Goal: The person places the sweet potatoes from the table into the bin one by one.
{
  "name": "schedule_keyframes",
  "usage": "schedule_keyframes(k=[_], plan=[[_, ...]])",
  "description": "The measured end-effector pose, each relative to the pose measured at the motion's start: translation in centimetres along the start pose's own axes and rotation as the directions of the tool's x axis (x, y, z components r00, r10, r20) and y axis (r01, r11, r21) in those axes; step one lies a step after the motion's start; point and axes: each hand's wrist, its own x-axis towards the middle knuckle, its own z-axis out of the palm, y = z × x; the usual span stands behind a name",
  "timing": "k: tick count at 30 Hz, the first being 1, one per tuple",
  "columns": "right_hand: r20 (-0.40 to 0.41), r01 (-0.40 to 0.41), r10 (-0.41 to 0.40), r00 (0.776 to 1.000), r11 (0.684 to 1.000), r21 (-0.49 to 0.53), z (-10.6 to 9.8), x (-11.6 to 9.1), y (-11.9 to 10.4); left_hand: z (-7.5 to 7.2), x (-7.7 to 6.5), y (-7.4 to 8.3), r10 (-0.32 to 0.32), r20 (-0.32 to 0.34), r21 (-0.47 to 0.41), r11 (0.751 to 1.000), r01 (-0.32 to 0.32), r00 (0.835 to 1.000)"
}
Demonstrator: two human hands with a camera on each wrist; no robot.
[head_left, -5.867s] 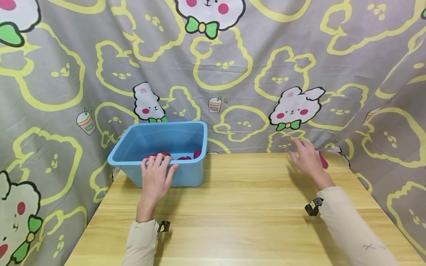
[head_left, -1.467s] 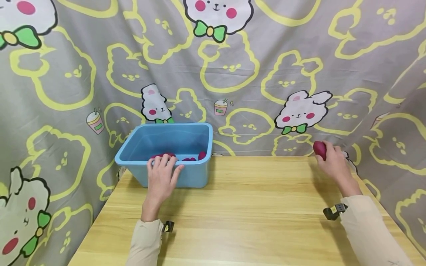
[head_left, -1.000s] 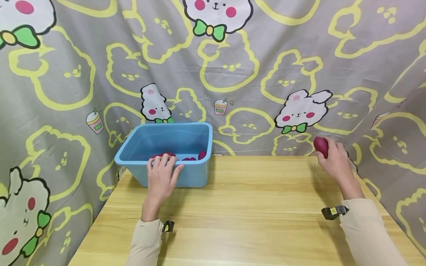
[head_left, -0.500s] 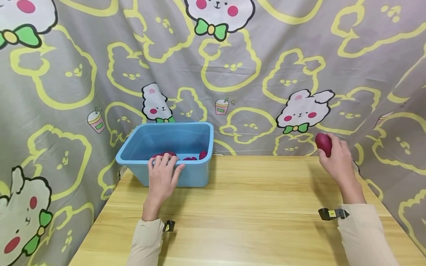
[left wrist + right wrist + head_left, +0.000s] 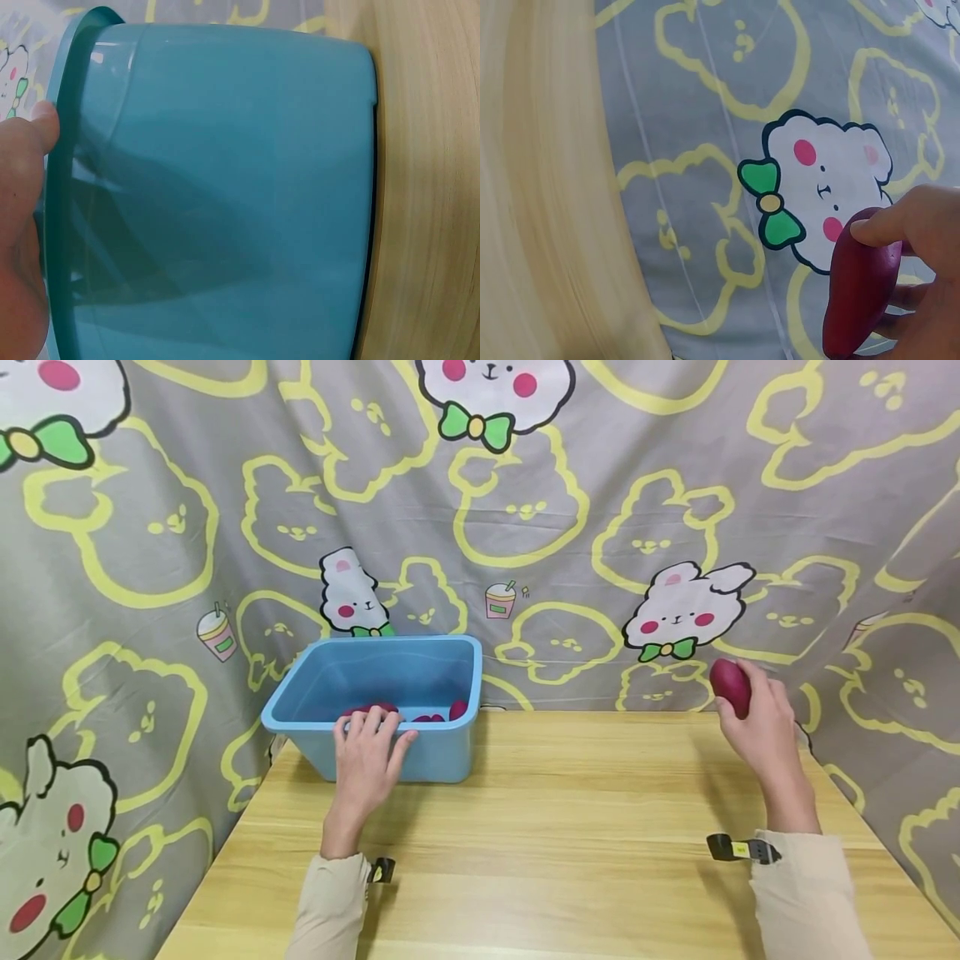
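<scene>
My right hand (image 5: pixel 763 722) holds a purplish-red sweet potato (image 5: pixel 730 687) above the far right of the table, between thumb and fingers. In the right wrist view the sweet potato (image 5: pixel 861 289) is smooth and tapers at its lower end, with the thumb across its upper part. A blue plastic bin (image 5: pixel 405 756) stands at the back left. My left hand (image 5: pixel 365 768) grips its near rim, fingers hooked over the edge. Several more sweet potatoes (image 5: pixel 458 709) lie on the bin's floor, partly hidden by the front wall and my fingers.
The wooden table (image 5: pixel 570 827) reaches back to a grey patterned curtain (image 5: pixel 540 552), which hangs close behind the bin and along both sides. Small black wrist cameras (image 5: pixel 738 849) are strapped at both sleeves.
My right hand has taken hold of the sweet potato at the table's back right and raised it, its wrist turning a little lately. The left hand has stayed on the bin's rim.
</scene>
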Motion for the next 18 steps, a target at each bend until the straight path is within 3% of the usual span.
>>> schedule_keyframes(k=[18], plan=[[-0.049, 0.018, -0.014, 0.999, 0.997, 0.077, 0.2, -1.3, -2.4, -0.1, 0.0, 0.0, -0.023, 0.034, 0.01, 1.0, 0.023, 0.999]])
